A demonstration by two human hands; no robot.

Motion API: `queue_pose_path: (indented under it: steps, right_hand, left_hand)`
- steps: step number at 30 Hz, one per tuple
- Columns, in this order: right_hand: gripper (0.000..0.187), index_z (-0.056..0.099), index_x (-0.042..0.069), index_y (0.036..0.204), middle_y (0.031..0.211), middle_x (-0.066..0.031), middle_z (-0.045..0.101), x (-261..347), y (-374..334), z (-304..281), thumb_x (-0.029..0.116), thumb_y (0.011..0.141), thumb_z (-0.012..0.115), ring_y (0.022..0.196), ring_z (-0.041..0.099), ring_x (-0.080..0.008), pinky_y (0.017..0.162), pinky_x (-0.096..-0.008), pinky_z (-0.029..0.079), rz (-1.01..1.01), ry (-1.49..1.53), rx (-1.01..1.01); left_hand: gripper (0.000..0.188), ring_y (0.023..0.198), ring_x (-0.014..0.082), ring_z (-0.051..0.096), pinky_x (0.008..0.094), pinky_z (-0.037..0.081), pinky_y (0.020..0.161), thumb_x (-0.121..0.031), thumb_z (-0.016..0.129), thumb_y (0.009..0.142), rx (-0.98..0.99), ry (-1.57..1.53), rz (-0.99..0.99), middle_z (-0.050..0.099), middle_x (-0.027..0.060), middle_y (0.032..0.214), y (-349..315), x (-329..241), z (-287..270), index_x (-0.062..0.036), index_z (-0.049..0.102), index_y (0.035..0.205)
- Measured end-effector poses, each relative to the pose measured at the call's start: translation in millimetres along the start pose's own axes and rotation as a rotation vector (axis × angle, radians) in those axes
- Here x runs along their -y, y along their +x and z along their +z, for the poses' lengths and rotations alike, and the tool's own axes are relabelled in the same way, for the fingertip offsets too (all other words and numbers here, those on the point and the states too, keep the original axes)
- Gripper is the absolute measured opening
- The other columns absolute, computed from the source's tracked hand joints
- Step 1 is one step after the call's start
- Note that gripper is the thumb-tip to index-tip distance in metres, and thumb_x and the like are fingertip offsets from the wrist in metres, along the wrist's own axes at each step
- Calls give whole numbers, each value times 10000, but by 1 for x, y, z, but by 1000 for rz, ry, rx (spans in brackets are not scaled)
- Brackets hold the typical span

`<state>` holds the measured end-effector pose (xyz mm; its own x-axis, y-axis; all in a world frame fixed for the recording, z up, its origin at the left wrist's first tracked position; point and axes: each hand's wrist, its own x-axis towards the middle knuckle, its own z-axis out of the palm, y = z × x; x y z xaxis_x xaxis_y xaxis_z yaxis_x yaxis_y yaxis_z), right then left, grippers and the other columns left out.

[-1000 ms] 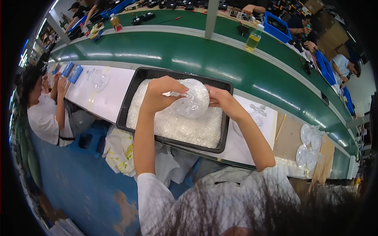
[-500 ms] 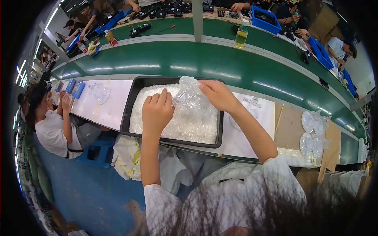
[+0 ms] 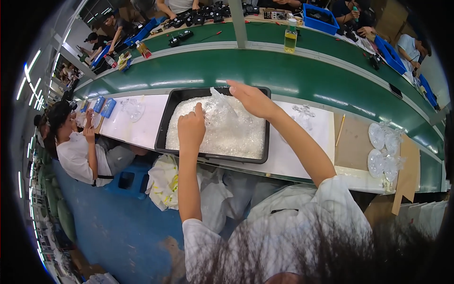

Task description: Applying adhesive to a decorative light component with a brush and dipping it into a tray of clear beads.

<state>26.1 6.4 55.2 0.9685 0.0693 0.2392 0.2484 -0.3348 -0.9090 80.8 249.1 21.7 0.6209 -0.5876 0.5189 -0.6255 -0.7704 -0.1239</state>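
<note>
A black tray [image 3: 161,138] filled with white, glittering granules [image 3: 236,142] stands in front of me. Over its far half, a clear plastic piece with a thin round disc [image 3: 221,105] is tilted up, partly blending into the granules. My left hand [image 3: 191,127] grips it from the left, index finger pointing away from me; the fingertips at the grip are partly hidden. On the piece's right, my right hand [image 3: 252,100] is open, fingers stretched out and close to the disc's upper edge. Whether they touch it is hard to see.
Several clear disc pieces [image 3: 377,136] stand at the right on brown board, near a pencil [image 3: 340,130]. White paper [image 3: 307,142] lies beside the tray. A co-worker [image 3: 78,154] sits at the left near blue boxes [image 3: 108,108]. Beyond the green belt [image 3: 189,71] stands a bottle [image 3: 290,37].
My right hand has opened and let go of the disc's edge, its fingers straightening. The disc has turned from facing me to more edge-on. The whole view has shifted slightly.
</note>
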Motion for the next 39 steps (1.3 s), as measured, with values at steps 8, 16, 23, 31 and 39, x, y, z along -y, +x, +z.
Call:
queue_pose_path:
  steps: [8,16,23,31,39]
  right_hand:
    - [721,260,69,1570,1630,-133,254,-9,1,19,564,1048,313,1504,232,-270,1207,-374,192,-44,268,230]
    - [569,317,56,1545,1627,-159,245,-4,0,18,384,1081,354,1516,204,-279,1220,-362,169,-167,120,218]
    - [568,294,63,1556,1640,-178,194,7,2,14,348,1072,379,1529,149,-304,1225,-382,138,-327,-41,368]
    - [626,235,67,1572,1652,-199,112,18,0,12,319,1042,452,1534,106,-322,1230,-399,106,-354,-533,323]
    - [652,206,115,1587,1650,-211,93,5,10,13,345,1031,458,1535,58,-358,1229,-447,92,-413,-425,215]
  left_hand:
    - [411,694,266,597,379,444,682,-74,549,882,-141,291,3,585,60,743,2,7,2,-72,565,1293]
    - [536,929,303,563,403,447,804,-41,593,858,-4,-520,-121,569,169,1021,-2,-6,-6,-34,475,1381]
    - [234,782,177,532,316,450,729,-123,519,1015,38,-841,-338,567,97,889,-1,11,-3,-23,521,1226]
    - [177,697,179,521,337,442,654,-90,556,986,-103,-983,-441,533,71,776,-1,-8,6,-39,540,1155]
    - [186,735,178,550,324,454,679,-113,562,988,-105,-1020,-467,580,84,823,-4,-3,12,-43,548,1160]
